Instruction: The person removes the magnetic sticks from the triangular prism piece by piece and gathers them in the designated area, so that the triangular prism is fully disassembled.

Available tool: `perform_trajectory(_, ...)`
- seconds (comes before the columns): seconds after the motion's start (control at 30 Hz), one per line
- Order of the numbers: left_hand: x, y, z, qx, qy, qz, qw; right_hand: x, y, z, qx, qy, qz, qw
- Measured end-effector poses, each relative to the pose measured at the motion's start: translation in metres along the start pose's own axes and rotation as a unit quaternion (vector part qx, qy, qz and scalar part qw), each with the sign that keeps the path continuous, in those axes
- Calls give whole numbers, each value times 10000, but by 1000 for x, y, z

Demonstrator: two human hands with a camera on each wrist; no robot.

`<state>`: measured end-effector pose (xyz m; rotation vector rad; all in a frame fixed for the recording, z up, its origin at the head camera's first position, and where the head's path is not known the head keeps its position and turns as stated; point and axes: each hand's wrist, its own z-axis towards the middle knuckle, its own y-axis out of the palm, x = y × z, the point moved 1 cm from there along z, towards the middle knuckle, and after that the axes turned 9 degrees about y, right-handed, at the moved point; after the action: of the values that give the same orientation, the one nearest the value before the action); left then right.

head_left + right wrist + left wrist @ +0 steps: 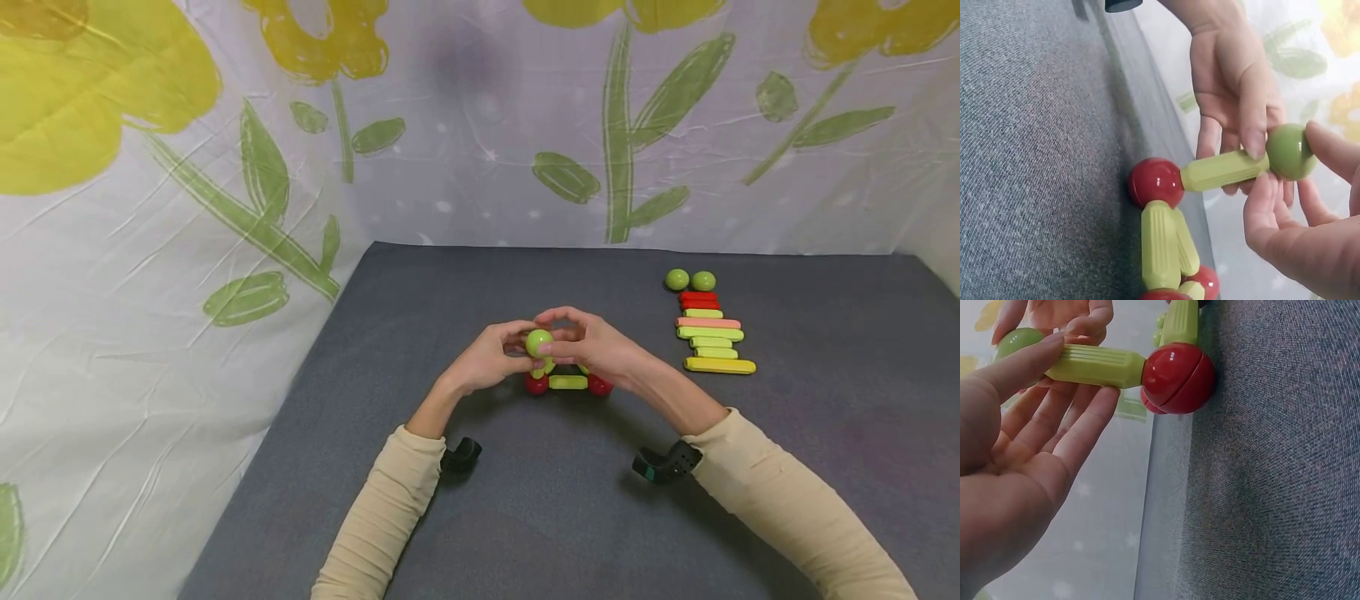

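Note:
A green ball (539, 342) sits at the top end of an upright yellow-green rod (1094, 365), whose lower end meets a red ball (1179, 378) on the table. My left hand (487, 354) pinches this rod between thumb and fingers. From the other side, my right hand (1316, 244) holds the green ball with thumb and fingertips. Low on the table, another yellow-green rod (567, 382) links two red balls in front. More yellow-green rods (1160, 244) and red balls (1207, 281) form the base, partly hidden behind the hands in the head view.
To the right on the dark grey table (825, 467) lie two green balls (677, 279) above a column of loose rods: red ones (699, 300), a pink one (708, 323), several yellow-green ones and a long yellow one (720, 365). A flower-printed curtain (480, 167) borders the table's back and left.

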<state>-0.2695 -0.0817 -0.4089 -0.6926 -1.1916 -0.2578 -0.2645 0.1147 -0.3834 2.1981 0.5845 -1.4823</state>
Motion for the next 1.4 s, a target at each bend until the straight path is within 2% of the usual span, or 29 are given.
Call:
perform_trajectory(0.27, -1, 0, -1, -9, -4, -87, 10000, 2, -4, 1, -239, -26, 300, 9993)
perform_trajectory(0.5, 2, -3, -2, -2, 46, -25, 10000, -1, -8, -2, -127, 27, 644, 9978)
perform_trajectory(0.7, 3, -5, -2, -52, 2, 25, 10000, -4, -19, -8, 50, -193, 925, 9955)
perform_trajectory(0.97, 1, -7, -3, -88, 203, 1, 9998, -2, -56, -20, 639, -263, 1351, 9884)
perform_trajectory(1.17, 1, -6, -4, -45, 272, -100, 9996, 0, -87, -35, 808, -409, 1916, 9773)
perform_trajectory(1.4, -1, -4, -3, 55, 235, -176, 9996, 3, -122, -51, 999, -492, 2283, 9672)
